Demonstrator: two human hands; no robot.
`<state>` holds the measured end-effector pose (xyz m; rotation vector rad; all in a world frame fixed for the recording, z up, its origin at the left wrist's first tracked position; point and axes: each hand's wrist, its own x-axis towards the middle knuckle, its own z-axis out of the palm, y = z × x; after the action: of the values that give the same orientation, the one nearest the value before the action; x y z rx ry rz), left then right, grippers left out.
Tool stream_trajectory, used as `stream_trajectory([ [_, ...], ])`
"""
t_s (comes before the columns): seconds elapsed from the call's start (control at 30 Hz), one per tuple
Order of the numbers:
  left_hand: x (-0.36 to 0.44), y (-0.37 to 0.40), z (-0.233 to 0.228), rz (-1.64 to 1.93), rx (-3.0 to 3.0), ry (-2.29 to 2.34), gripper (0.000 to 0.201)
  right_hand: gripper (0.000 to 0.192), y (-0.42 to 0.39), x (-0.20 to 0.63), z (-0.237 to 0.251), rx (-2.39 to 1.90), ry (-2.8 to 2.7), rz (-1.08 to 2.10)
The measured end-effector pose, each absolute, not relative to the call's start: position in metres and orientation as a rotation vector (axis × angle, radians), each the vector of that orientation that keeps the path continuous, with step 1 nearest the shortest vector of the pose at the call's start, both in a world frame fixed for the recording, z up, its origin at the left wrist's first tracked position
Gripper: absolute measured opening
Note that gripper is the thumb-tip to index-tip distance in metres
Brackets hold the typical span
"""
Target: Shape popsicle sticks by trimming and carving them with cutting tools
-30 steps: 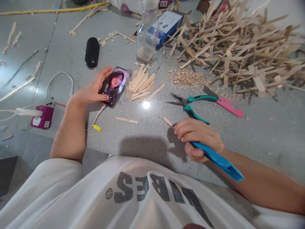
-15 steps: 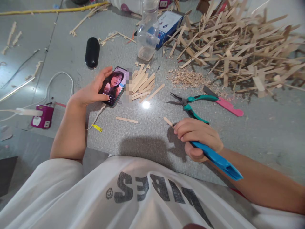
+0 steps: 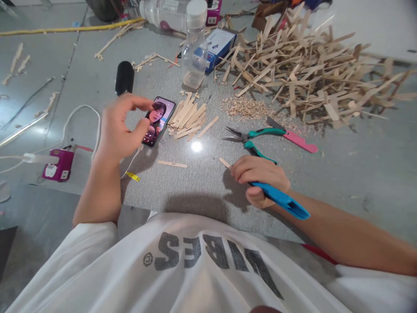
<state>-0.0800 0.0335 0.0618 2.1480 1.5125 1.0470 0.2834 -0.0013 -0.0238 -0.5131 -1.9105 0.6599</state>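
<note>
My left hand [image 3: 120, 128] is raised beside the phone [image 3: 159, 121], thumb and forefinger apart in a C shape, holding nothing. The phone lies propped on the table with a lit screen showing a person, a white cable at its lower end. My right hand [image 3: 260, 176] is closed round a blue utility knife [image 3: 283, 199], its blade hidden. A wooden craft stick [image 3: 224, 163] juts from the fingertips of the same hand. Another craft stick [image 3: 172, 164], nicked near its middle, lies flat between the hands. Just beyond my right hand are open green-handled long-nose pliers [image 3: 250, 137].
A fanned pile of craft sticks [image 3: 187, 116] lies right of the phone. Wood shavings [image 3: 247, 107], a pink knife [image 3: 300, 141] and a big heap of sticks [image 3: 309, 69] are farther right. Behind stand a clear bottle [image 3: 194, 56] and blue box [image 3: 216, 48]. A purple adapter [image 3: 58, 165] sits left.
My left hand has let go of the phone's edge and drawn back leftward. The right hand keeps the knife and stick. The view has shifted slightly.
</note>
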Motion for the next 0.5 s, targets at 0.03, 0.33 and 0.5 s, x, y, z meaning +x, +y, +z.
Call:
stream_trajectory([
  [0.03, -0.061, 0.023, 0.066, 0.972, 2.219, 1.483, 0.017, 0.043, 0.000, 0.282, -0.017, -0.410, -1.880, 0.622],
  [0.33, 0.047, -0.044, 0.062, -0.005, 2.891, 0.890, 0.019, 0.022, 0.003, 0.289, 0.022, -0.861, -2.107, 0.412],
  [0.5, 0.055, -0.042, 0.038, 0.067, 2.975, 1.034, 0.033, 0.021, 0.001, 0.300, 0.012, -0.792, -2.155, 0.297],
])
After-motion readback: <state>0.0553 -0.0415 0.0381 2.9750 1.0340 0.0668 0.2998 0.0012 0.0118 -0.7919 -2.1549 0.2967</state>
